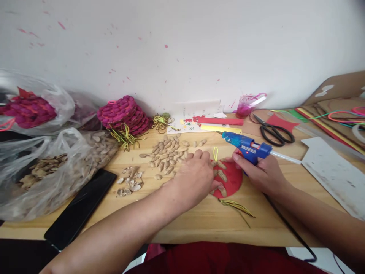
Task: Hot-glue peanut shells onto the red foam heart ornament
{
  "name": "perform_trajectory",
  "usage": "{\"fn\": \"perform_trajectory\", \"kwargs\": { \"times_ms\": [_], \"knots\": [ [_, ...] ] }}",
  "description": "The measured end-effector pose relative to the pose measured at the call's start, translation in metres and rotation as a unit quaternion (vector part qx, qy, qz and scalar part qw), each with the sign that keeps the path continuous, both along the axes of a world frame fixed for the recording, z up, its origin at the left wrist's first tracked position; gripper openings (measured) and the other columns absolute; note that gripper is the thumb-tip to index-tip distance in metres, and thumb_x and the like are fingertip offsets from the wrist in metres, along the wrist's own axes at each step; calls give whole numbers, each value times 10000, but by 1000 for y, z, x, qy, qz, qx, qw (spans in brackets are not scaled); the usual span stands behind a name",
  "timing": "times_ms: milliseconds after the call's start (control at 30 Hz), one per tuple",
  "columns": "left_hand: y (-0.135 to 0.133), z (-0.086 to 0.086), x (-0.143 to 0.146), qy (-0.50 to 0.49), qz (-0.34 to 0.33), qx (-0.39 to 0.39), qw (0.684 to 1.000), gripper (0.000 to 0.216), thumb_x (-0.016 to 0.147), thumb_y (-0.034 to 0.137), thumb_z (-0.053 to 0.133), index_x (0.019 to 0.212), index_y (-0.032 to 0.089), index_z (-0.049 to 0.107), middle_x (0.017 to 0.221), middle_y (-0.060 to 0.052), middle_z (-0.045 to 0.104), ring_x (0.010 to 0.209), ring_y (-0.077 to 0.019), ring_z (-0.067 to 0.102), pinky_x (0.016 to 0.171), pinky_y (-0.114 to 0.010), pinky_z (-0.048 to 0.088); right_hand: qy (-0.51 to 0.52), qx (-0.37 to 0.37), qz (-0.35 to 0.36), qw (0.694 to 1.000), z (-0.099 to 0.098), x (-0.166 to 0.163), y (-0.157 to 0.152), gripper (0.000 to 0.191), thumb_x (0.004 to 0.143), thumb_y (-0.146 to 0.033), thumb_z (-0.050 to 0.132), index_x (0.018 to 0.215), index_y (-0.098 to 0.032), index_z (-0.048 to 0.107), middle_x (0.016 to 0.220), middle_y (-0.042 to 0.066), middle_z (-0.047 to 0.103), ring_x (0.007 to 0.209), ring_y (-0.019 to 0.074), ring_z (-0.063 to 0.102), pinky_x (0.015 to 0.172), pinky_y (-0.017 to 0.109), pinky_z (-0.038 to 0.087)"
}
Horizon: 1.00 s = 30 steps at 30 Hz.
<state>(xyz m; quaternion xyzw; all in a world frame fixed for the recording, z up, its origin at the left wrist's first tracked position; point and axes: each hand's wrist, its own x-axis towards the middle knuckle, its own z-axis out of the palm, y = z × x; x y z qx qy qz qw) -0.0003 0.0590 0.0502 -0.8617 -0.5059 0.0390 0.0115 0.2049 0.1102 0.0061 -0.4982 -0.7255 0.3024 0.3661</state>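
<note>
My right hand (pixel 264 171) is wrapped round a blue glue gun (pixel 246 146), its nozzle pointing left and a clear glue stick coming out at the back. Below the nozzle lies a round red disc (pixel 235 180) with several peanuts (pixel 221 175) on it, a yellow loop at its top and a yellow-green tassel (pixel 238 206) at its bottom. Over the disc's left side is my left hand (pixel 196 173), its fingers bent and close together beside a pile of loose peanuts (pixel 167 152). The hand itself hides its fingertips, so what they hold cannot be made out.
Broken shells (pixel 131 182), a black phone (pixel 81 207) and a plastic bag of peanuts (pixel 57 171) are on the left. Stacked magenta pieces (pixel 124 114) stand near the wall. Black-handled scissors (pixel 276 133) and a white board (pixel 330 171) lie right; a black cord (pixel 291 228) runs forward.
</note>
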Motion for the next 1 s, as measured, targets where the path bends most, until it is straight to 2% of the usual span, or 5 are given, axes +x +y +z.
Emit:
{"fn": "perform_trajectory", "kwargs": {
  "times_ms": [300, 633, 1000],
  "knots": [
    [-1, -3, -1, 2, -3, 24, 1000, 500, 885, 583, 651, 1032, 107, 690, 1007, -129, 609, 996, -296, 573, 853, -410, 500, -18, 28, -11, 999, 1, -3, 0, 230, 877, -382, 617, 774, -234, 760, 826, 61, 759, 773, 261, 690, 744, 407, 525],
    [-1, -1, 0, -3, -2, 15, 1000, 498, 890, 558, 656, 1035, 84, 699, 1002, -136, 610, 1008, -308, 573, 867, -422, 507, -26, 45, -10, 999, 3, -5, 1, 246, 860, -372, 618, 710, -230, 753, 790, 70, 765, 719, 264, 686, 698, 403, 527],
    [-1, 0, -1, -4, -5, 11, 1000, 482, 902, 548, 645, 1035, 88, 700, 1010, -139, 611, 1022, -310, 573, 878, -423, 504, -16, 33, -15, 999, 4, -5, 0, 200, 860, -357, 625, 762, -230, 744, 791, 55, 762, 735, 254, 702, 714, 386, 544]
  ]
}}
